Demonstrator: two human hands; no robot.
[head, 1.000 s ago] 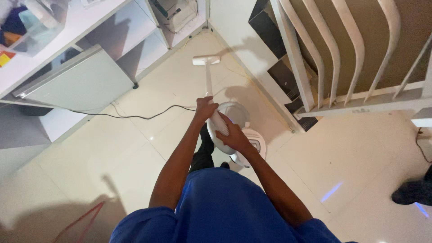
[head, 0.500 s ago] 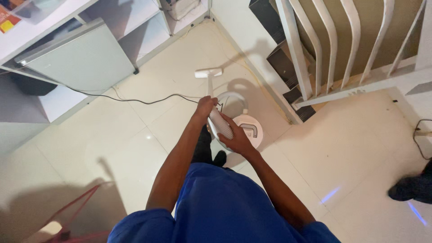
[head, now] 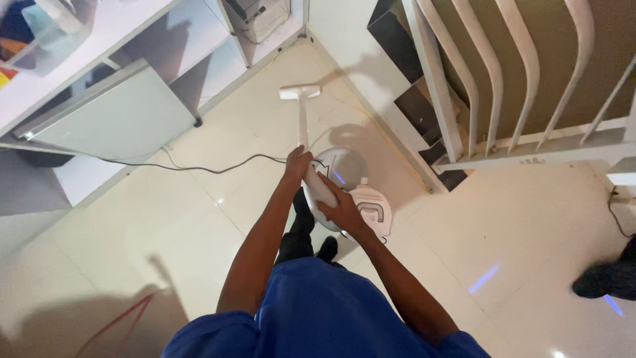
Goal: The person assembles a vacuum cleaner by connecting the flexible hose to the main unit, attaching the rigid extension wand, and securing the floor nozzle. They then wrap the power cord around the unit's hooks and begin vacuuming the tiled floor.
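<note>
My left hand [head: 297,162] grips the white wand of a vacuum cleaner [head: 303,122], which runs forward to a white floor head [head: 299,91] on the tiled floor. My right hand [head: 340,207] is closed on the ribbed grey hose [head: 320,189] just behind the left hand. The white canister body [head: 366,192] of the vacuum sits on the floor under and to the right of my hands.
A black cable [head: 199,166] trails across the tiles to the left. White shelves [head: 99,59] and a leaning grey panel [head: 116,116] stand at the left. A white stair railing [head: 503,99] and dark steps [head: 411,106] are at the right. Another person's dark shoe [head: 606,278] is at the far right.
My view has shifted slightly and the floor head sits a little farther forward; both hands keep their hold on wand and hose.
</note>
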